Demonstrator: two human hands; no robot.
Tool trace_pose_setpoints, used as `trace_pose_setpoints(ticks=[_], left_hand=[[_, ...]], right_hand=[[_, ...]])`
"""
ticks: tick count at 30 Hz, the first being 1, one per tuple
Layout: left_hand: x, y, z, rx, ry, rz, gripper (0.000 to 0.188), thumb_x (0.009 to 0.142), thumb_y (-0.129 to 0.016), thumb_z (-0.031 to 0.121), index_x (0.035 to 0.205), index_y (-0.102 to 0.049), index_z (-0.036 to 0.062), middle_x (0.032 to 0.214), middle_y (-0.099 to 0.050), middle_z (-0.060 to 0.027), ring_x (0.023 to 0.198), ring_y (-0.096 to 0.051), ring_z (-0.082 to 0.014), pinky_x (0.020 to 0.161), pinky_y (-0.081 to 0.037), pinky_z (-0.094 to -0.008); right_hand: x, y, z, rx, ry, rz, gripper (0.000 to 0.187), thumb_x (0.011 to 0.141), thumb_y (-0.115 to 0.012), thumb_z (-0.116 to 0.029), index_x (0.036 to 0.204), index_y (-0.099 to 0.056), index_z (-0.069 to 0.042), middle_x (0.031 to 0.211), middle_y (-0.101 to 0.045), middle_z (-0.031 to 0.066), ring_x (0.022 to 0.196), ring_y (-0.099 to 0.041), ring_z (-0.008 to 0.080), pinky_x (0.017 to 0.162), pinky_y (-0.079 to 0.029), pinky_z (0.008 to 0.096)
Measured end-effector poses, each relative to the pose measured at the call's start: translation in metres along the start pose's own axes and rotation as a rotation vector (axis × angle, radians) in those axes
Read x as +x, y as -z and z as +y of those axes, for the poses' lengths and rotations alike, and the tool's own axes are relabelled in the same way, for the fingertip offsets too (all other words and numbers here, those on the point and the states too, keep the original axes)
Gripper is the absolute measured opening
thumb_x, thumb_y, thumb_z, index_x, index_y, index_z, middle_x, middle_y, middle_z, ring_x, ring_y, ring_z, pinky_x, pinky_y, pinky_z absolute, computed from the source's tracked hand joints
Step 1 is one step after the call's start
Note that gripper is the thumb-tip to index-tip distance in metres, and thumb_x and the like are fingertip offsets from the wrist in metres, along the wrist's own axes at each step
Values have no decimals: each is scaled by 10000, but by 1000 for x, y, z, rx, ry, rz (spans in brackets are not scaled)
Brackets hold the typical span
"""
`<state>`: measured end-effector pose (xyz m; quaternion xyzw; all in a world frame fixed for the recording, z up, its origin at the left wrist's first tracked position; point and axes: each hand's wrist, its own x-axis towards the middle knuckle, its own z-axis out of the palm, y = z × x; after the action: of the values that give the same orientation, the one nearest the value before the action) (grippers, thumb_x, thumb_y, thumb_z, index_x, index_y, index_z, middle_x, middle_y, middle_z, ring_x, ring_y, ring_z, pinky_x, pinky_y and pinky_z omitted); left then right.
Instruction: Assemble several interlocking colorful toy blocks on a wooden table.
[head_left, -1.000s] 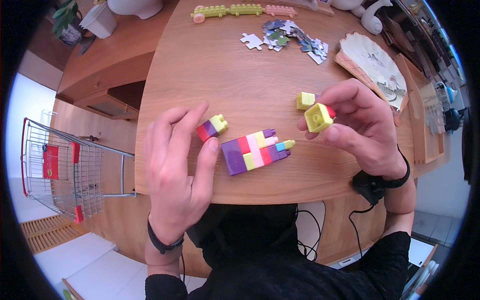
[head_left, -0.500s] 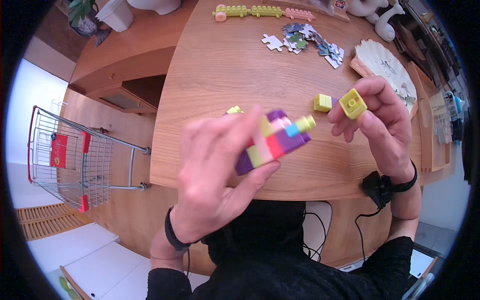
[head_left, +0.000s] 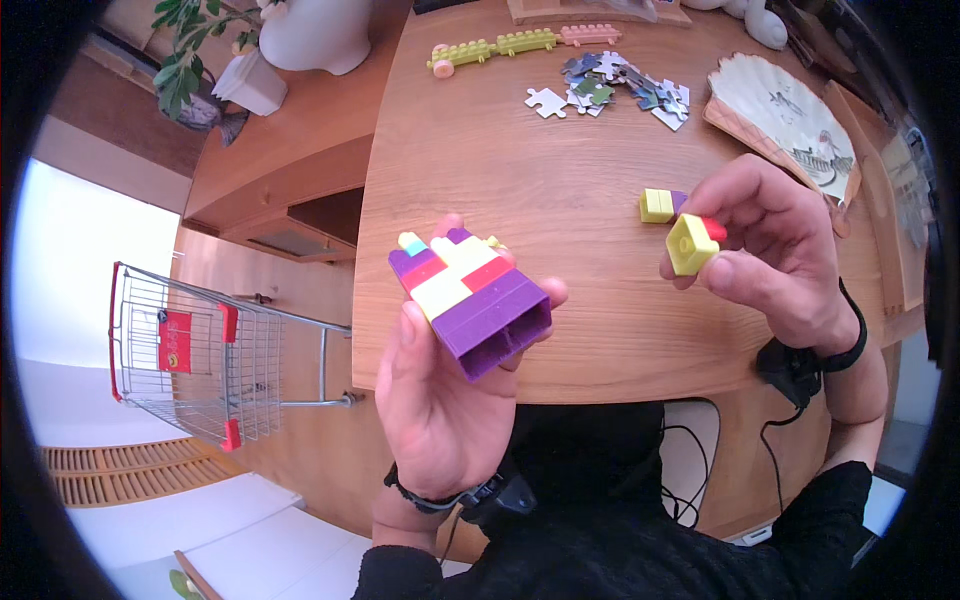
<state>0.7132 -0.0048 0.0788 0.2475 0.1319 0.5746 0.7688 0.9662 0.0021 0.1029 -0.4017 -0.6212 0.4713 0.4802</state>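
My left hand (head_left: 445,420), palm up, is closed around a built-up stack of toy building blocks (head_left: 490,310) in purple, red, pale yellow and blue. The stack's hollow purple underside faces me, and my fingers behind it are partly hidden. Between thumb and fingers of my right hand (head_left: 785,250) is a yellow-green building block (head_left: 690,248), its open side turned toward me. A red piece (head_left: 714,229) shows beside that block at my fingertips. Just beyond, on the table, lie yellow blocks (head_left: 656,206) with a purple block (head_left: 679,201) against them, partly covered by my right hand.
Jigsaw pieces (head_left: 595,90) lie in a pile farther back, near a row of green and pink blocks (head_left: 525,42) with a wheel. A fan-shaped decoration (head_left: 785,115) and a wooden tray (head_left: 880,200) line the right. A shopping cart (head_left: 200,350) stands left of the table (head_left: 500,150).
My left hand has turned palm up, tipping the block stack so its underside faces me. My right hand has tilted its block, bringing the red piece into sight. The whole view has shifted slightly.
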Motion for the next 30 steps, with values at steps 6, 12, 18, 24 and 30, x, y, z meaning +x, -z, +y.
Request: trace_pose_setpoints(ticks=[6,12,18,24,30], left_hand=[[1,1,-1,-64,29,-7,595,1051,-308,359,1495,-151,-4,1370,-468,-217,1234,-513,-432,1024,-484,-442],[0,-2,-4,-76,56,39,556,1053,-309,355,1473,-211,5,1326,-513,-215,1230,-522,-421,1017,-502,-438],[0,3,-6,-19,38,35,554,1046,-337,381,1459,-252,22,1319,-521,-214,1199,-547,-421,1007,-513,-437],[3,7,-9,2,20,36,548,1043,-338,397,1455,-266,44,1296,-535,-202,1185,-563,-408,991,-525,-431],[4,2,-9,65,45,76,535,1043,-347,396,1444,-289,48,1291,-543,-186,1189,-563,-406,976,-530,-422]], right_hand=[[0,3,-12,-105,-118,-63,345,791,-769,-148,1030,-598,34,933,-645,73,829,-641,107,764,-512,235],[-1,4,-9,-114,-41,-108,320,791,-754,-127,1028,-605,26,974,-656,106,843,-638,130,770,-514,243],[-2,8,-5,-30,-58,-187,273,777,-749,-78,978,-594,24,987,-694,168,821,-656,158,768,-527,265],[0,4,-4,-160,57,-157,279,703,-813,-36,905,-628,18,884,-687,81,747,-638,87,659,-518,211],[-2,2,-8,-163,61,-127,259,717,-818,-51,908,-659,21,879,-688,76,753,-648,92,670,-520,214]])
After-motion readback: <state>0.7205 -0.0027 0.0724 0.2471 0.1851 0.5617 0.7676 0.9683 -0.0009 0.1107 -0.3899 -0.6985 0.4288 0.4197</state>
